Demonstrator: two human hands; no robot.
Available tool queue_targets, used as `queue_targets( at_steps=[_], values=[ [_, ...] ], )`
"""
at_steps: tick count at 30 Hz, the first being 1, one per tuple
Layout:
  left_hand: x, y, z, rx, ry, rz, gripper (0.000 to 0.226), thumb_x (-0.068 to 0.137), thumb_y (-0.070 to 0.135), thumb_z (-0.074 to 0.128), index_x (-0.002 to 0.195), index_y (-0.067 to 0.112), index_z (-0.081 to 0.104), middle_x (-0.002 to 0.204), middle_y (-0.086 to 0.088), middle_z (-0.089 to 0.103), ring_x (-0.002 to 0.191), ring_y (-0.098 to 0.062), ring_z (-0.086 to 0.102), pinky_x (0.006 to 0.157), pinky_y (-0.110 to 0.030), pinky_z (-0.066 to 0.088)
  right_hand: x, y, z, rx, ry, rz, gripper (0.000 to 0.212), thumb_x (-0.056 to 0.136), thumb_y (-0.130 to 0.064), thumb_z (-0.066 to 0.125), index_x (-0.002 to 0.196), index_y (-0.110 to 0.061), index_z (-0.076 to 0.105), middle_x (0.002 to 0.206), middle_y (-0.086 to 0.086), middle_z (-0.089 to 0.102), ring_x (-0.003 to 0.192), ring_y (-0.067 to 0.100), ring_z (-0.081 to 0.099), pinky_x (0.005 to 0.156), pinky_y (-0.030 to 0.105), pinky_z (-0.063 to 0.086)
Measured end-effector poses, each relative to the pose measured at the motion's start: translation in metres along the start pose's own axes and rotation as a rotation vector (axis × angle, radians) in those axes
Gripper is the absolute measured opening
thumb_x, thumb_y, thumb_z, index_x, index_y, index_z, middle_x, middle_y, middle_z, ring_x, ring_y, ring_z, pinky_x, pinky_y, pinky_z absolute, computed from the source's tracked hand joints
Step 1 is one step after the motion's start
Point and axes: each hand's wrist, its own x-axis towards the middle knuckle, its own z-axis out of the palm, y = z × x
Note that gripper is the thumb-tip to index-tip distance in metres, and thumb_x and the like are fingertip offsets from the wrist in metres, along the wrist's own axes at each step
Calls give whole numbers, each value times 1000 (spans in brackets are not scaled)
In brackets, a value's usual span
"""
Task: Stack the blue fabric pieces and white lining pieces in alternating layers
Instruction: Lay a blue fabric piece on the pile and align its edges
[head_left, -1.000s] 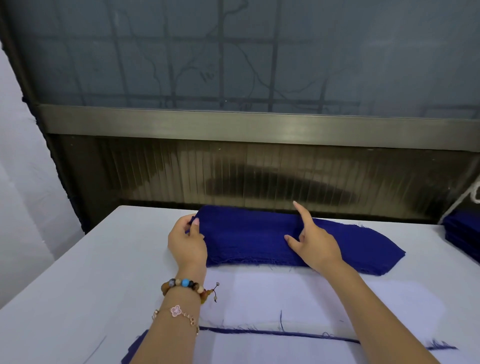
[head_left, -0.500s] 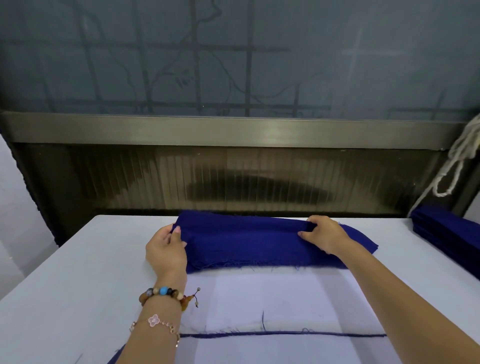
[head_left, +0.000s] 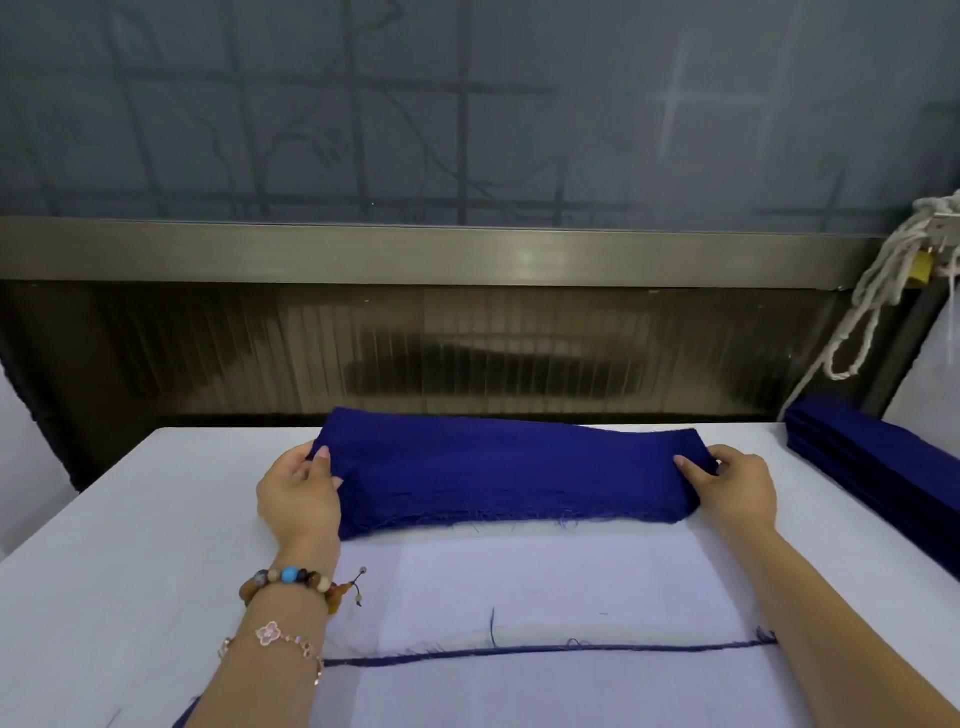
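A white table (head_left: 130, 571) filled the lower part of the view; behind its far edge ran a dark ribbed panel (head_left: 467, 353), topped by a brushed metal rail (head_left: 415, 254); above the rail stood a grey frosted pane (head_left: 467, 104), through which a grid of bars and what may have been branches showed dimly; at the upper right, a pale knotted rope (head_left: 872, 291) hung in loops beside a small brass-coloured padlock (head_left: 920, 267).

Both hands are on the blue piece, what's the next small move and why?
Probably draw the blue piece toward you over the white lining. The left hand and right hand grip its ends, and the lining lies bare.
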Motion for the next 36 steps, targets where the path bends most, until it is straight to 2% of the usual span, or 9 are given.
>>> queue_targets(
  at_steps=[5, 9, 13, 16, 19, 24, 28, 31, 36],
  values=[
    [-3, -1, -1, 47, -92, 102, 26, 95, -3, 49, 110, 18, 43, 97, -8, 65, 83, -19, 64, 77, -30, 51, 0, 1, -1, -44, 43, -67, 29, 85, -32, 70, 102, -8, 71, 111, 16, 60, 106, 32, 53, 94, 38, 43],
    [-8, -3, 1, 237, -201, 273, 28, 95, -7, 41, 106, 14, 56, 102, -13, 65, 92, -25, 61, 78, -37, 50, -2, 2, -2, -54, -9, -79, 30, 90, -35, 64, 104, -9, 69, 110, 12, 62, 106, 31, 51, 86, 33, 38],
    [-11, -1, 3, 321, -260, 292, 35, 100, 3, 38, 124, 10, 63, 114, -12, 65, 95, -17, 55, 82, -26, 41, -4, 2, -2, 52, -75, -98, 23, 93, -27, 61, 106, -9, 65, 100, 7, 68, 84, 20, 56, 72, 31, 40],
    [-11, 1, 5, 381, -297, 288, 32, 101, 17, 47, 127, 4, 62, 126, -10, 63, 116, -23, 55, 96, -31, 40, -3, 3, -2, 45, -87, -98, 24, 93, -25, 61, 110, -8, 64, 101, 7, 68, 84, 19, 56, 74, 31, 41],
    [-9, 2, 2, 324, -206, 304, 26, 95, 15, 59, 117, 4, 69, 116, -12, 69, 108, -23, 60, 92, -29, 43, -3, 4, -2, 41, -74, -93, 24, 93, -23, 61, 109, -6, 65, 99, 7, 68, 82, 19, 55, 73, 31, 40],
    [-2, 4, -2, 141, -118, 108, 19, 92, 11, 64, 107, 16, 75, 114, -6, 70, 109, -25, 61, 96, -39, 51, -5, 3, -7, 128, -20, -71, 22, 92, -25, 63, 104, -7, 68, 77, 4, 65, 68, 16, 56, 61, 26, 39],
    [10, 5, -7, 18, -272, -73, 27, 94, 1, 58, 112, 15, 73, 124, -13, 63, 114, -31, 59, 98, -44, 51, -4, 4, -13, 415, -35, 14, 21, 89, -28, 66, 105, -15, 70, 64, 5, 63, 60, 17, 54, 69, 31, 46],
    [17, 12, -15, -89, -347, -145, 24, 92, -2, 59, 105, 12, 74, 121, -15, 65, 114, -30, 60, 96, -38, 52, -4, 3, -18, 594, -111, 80, 10, 91, -26, 64, 100, -22, 68, 62, 3, 58, 57, 14, 48, 65, 26, 46],
    [26, 8, -25, -153, -282, -144, 17, 87, 1, 68, 97, 14, 74, 116, -14, 68, 110, -28, 62, 83, -31, 53, -7, 0, -20, 724, -222, 168, 10, 92, -22, 63, 97, -16, 69, 60, 2, 53, 56, 13, 43, 65, 28, 44]
  ],
)
